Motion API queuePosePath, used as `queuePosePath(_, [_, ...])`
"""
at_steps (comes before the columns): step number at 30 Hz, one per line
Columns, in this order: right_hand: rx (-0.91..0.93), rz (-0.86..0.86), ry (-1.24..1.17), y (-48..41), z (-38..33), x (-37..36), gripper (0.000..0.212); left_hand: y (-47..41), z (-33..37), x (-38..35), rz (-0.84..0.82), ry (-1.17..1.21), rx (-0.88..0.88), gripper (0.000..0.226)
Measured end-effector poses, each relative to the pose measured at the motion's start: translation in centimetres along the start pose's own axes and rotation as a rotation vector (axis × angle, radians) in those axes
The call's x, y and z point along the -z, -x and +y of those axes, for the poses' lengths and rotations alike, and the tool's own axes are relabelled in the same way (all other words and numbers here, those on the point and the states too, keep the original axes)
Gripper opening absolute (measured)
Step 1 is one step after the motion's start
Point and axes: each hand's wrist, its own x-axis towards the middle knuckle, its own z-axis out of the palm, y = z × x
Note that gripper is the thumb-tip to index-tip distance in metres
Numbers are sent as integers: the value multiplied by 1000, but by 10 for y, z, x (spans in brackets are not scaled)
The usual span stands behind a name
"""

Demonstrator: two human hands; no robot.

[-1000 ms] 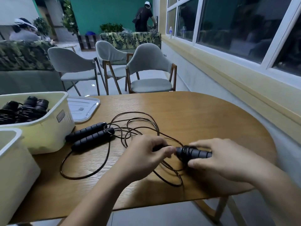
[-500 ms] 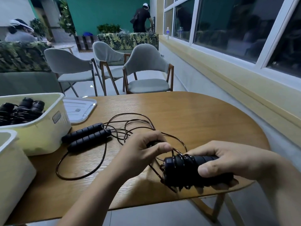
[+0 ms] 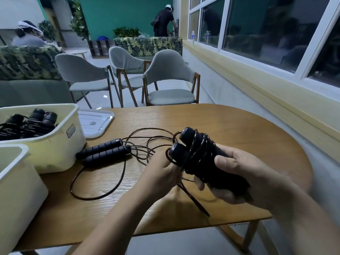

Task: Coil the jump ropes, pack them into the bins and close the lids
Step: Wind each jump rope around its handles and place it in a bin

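— Head view: where's everything, biggest first?
— Table (image 3: 230, 126); far bin (image 3: 60, 153) to the left, holding coiled ropes; right hand (image 3: 244, 173) closed round the wrapped handles (image 3: 198, 155), long axis tilting up-left; left hand (image 3: 161, 172) pinching the loose cord (image 3: 193, 199); it's nearer the bin.

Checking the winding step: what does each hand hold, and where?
Right hand grips the jump rope's paired handles around their lower part. Left hand pinches the loose cord beside them.
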Motion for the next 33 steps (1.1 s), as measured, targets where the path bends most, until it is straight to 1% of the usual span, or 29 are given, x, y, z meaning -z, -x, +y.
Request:
queuePosePath(2, [34, 49, 3, -3, 2, -3, 70, 1, 0, 1, -31, 20, -12, 39])
queuePosePath(5, [100, 75, -6, -6, 5, -10, 71, 2, 2, 0, -29, 23, -16, 45])
queuePosePath(8, [229, 121, -70, -3, 0, -10, 66, 2, -4, -1, -71, -141, -30, 44])
queuePosePath(10, [278, 216, -75, 2, -8, -6, 59, 6, -5, -2, -90, -280, -57, 43])
queuePosePath(13, [263, 403, 49, 6, -13, 1, 42, 9, -1, -6, -105, -415, -67, 43])
queuePosePath(16, [233, 534, 198, 2, -8, 2, 34, 9, -1, -8, -95, -480, -67, 31])
queuePosePath(18, [211, 612, 281, 1, -5, 3, 36, 9, -2, -7, -92, -497, -74, 22])
queuePosePath(20, [181, 686, 390, 3, -3, 5, 41, 8, -3, -7, -88, -501, -83, 19])
queuePosePath(23, [138, 819, 602, 6, 1, 8, 53, 6, -3, -7, -81, -486, -81, 21])
queuePosePath(25, [143, 892, 716, 6, 4, 8, 56, 5, -3, -6, -86, -477, -67, 23])
queuePosePath(28, [156, 957, 840, 1, 9, 5, 62, 4, -2, -6, -106, -477, -43, 28])
queuePosePath(30, [153, 1017, 913, -3, 11, 5, 70, 3, 0, -5, -134, -466, -23, 31])
queuePosePath(33, [140, 1059, 1051, -8, 16, 7, 81, 3, 6, -4, -177, -467, 22, 34])
